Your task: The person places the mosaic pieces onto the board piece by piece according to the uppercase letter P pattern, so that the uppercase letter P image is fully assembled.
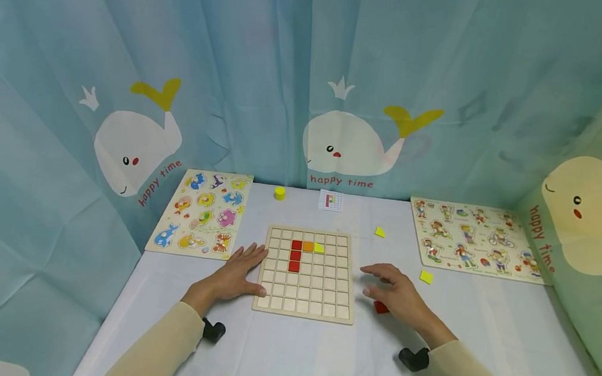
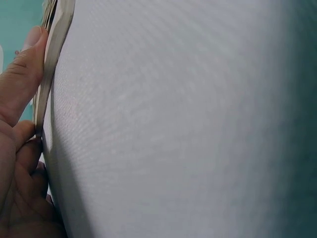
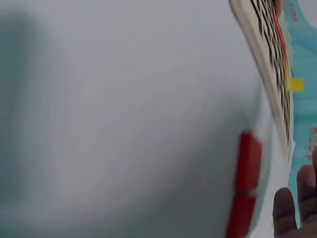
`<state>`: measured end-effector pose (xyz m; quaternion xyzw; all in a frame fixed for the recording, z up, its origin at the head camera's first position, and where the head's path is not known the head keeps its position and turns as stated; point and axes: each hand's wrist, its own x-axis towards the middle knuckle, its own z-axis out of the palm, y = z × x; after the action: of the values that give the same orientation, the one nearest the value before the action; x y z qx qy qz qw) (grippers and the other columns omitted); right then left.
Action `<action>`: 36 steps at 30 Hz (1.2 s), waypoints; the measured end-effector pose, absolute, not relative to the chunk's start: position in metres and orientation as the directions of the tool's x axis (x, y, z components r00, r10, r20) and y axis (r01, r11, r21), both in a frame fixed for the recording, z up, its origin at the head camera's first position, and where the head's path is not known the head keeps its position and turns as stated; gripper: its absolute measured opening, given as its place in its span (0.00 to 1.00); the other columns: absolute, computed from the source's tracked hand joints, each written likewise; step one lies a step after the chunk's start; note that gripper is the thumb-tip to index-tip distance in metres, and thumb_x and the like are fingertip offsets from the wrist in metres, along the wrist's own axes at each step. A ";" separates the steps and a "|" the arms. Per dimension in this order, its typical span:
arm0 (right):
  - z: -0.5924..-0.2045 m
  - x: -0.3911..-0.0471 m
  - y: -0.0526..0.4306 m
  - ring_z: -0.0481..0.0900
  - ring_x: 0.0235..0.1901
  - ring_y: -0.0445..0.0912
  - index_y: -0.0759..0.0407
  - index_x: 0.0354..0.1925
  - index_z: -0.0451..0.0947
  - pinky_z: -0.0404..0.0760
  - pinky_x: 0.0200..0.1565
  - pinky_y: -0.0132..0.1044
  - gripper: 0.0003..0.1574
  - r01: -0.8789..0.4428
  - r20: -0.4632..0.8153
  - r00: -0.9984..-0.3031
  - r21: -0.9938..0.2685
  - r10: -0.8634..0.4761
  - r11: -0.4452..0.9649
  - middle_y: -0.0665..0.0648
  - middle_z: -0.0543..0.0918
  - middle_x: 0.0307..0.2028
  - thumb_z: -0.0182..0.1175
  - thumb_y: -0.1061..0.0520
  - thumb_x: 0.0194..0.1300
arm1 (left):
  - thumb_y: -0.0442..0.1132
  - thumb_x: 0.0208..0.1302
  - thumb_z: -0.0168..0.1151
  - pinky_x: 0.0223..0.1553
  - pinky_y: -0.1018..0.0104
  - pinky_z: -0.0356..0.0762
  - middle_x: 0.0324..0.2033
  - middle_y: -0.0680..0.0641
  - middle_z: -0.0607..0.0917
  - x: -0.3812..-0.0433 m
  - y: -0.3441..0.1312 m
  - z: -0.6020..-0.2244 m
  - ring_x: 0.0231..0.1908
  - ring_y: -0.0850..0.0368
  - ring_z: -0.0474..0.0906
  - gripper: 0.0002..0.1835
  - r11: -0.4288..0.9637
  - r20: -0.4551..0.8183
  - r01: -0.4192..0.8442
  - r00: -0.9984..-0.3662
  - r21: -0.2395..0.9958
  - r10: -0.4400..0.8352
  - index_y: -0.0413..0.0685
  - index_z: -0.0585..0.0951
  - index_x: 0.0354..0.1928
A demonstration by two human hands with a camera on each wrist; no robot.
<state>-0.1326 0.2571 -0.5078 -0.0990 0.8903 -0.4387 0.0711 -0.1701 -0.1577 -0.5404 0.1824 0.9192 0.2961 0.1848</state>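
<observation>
- We see the left hand (image 1: 231, 274) spread wide at the left side of the wooden grid board (image 1: 328, 298), its thumb and fingertips touching the edge; that grip holds nothing.
- We see the right hand (image 1: 399, 295) off the board's right side, touching no part of it; its grip is also wide and empty, thumb and fingers apart.
- We find the board flat on the white-covered worktop (image 1: 291, 357), between the two hands.
- In its cells we see three red tiles (image 1: 295, 255) in a column, an orange tile (image 1: 308, 246) just right of the top one, and a yellow tile (image 1: 319, 248) beside that.
- Under the right hand we see loose red pieces (image 3: 247, 161) on the worktop; the right wrist view shows two, end to end.
- We see two yellow squares (image 1: 426, 277) lying loose to the right of the board.
- Beyond the board we see a yellow cylinder (image 1: 279, 193) and a printed card (image 1: 331, 201).
- We see a sea-animal puzzle (image 1: 197, 233) on the left and a figure puzzle (image 1: 478, 254) on the right.
</observation>
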 end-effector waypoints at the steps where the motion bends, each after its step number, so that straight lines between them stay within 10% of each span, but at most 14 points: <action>1: -0.509 -0.130 0.262 0.74 0.67 0.61 0.55 0.64 0.83 0.73 0.68 0.62 0.27 -0.118 -0.048 -0.967 -0.787 -0.251 0.606 0.59 0.80 0.65 0.72 0.57 0.68 | 0.61 0.59 0.76 0.86 0.52 0.30 0.85 0.53 0.52 -0.170 -0.158 -0.540 0.85 0.53 0.38 0.57 0.758 -0.234 0.223 -0.865 0.612 0.444 0.54 0.57 0.85; 23: -0.526 -0.119 0.299 0.72 0.57 0.54 0.46 0.50 0.90 0.74 0.59 0.56 0.21 -0.250 -0.005 -0.953 -0.554 -0.303 0.794 0.54 0.84 0.55 0.79 0.56 0.57 | 0.59 0.59 0.77 0.86 0.52 0.32 0.85 0.52 0.52 -0.169 -0.158 -0.538 0.85 0.53 0.39 0.57 0.763 -0.231 0.230 -0.866 0.605 0.444 0.52 0.56 0.84; 36: -0.527 -0.147 0.300 0.77 0.53 0.61 0.63 0.54 0.87 0.78 0.55 0.59 0.20 -0.062 -0.018 -0.996 -0.543 -0.085 0.838 0.67 0.85 0.53 0.72 0.58 0.66 | 0.60 0.59 0.76 0.86 0.51 0.32 0.85 0.54 0.52 -0.170 -0.157 -0.539 0.85 0.53 0.38 0.57 0.765 -0.231 0.227 -0.868 0.603 0.439 0.54 0.57 0.84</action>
<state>-0.1473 0.2999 -0.5267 -0.0382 0.9583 -0.2824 0.0205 -0.1696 -0.1568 -0.5395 0.1808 0.9215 0.2914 0.1825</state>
